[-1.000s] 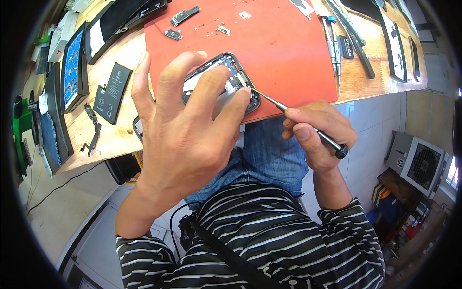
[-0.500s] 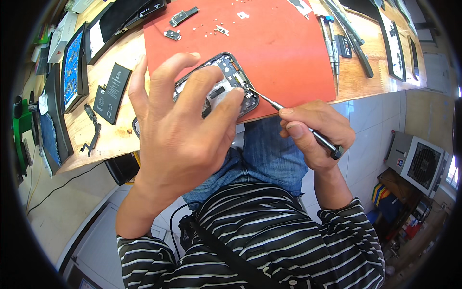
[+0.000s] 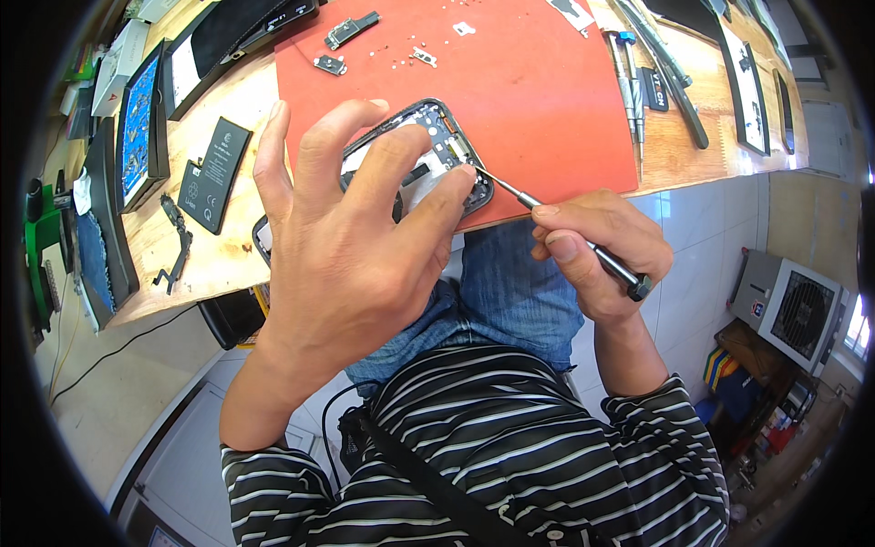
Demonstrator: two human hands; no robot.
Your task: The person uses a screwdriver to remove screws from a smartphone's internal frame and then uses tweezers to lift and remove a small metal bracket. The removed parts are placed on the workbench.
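So over on the left end of the wooden counter (image 3: 246,260) there's a dark-framed tray with a blue speckled face (image 3: 139,128), then a skinny black cable piece (image 3: 184,241) and a flat black battery (image 3: 216,175) lying just beside each other. Next up is the left hand (image 3: 342,242), fingers spread wide and arched over the opened phone housing (image 3: 447,139), with the thumb down by its near right corner; can't really tell from this angle if that thumb's pinching anything or just resting there. The housing sits partly under that hand, near the front edge of the red mat (image 3: 556,114). Farther back on the mat are a few small metal parts (image 3: 351,30) and some tiny loose bits. The right hand (image 3: 606,251) is closed around a slim screwdriver (image 3: 518,192), dark handle end poking out past the palm, shaft slanting up and left so the tip's right by the left thumb at the housing's corner. Past that, some slim metal tools (image 3: 631,96) lie along the mat's right edge, with a long dark frame (image 3: 749,100) farther right.
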